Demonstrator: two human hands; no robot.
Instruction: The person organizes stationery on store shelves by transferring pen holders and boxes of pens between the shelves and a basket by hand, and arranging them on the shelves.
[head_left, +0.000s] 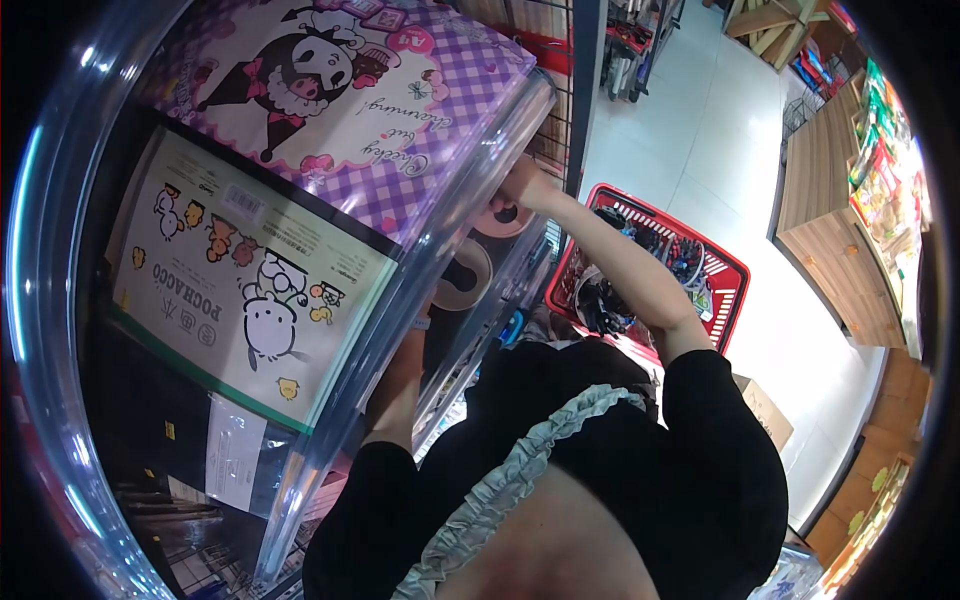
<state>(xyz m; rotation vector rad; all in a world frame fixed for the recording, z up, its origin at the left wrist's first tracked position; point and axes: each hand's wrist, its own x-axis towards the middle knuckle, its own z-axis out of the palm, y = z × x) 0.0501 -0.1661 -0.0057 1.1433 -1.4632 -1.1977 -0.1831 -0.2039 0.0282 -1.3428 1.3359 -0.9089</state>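
Note:
My right hand (527,185) reaches to the edge of a pack with a purple gingham cover (440,100) and a cartoon figure in black. Its fingers are mostly hidden at the clear plastic edge, beside a pink ring around a hole (503,218). Below that pack lies a pale cover with white cartoon dogs and the word POCHACCO (270,300). A beige ring around a hole (487,275) shows on a dark surface facing my body. My left forearm (398,385) goes up beside the Pochacco cover, and the left hand is hidden behind the clear edge.
A red shopping basket (735,285) holding dark tangled items stands on the pale floor behind my right arm. Wooden display units (825,205) with colourful packets line the far right. A cardboard box (765,410) sits by my right elbow. Wire racking (585,80) rises beyond my right hand.

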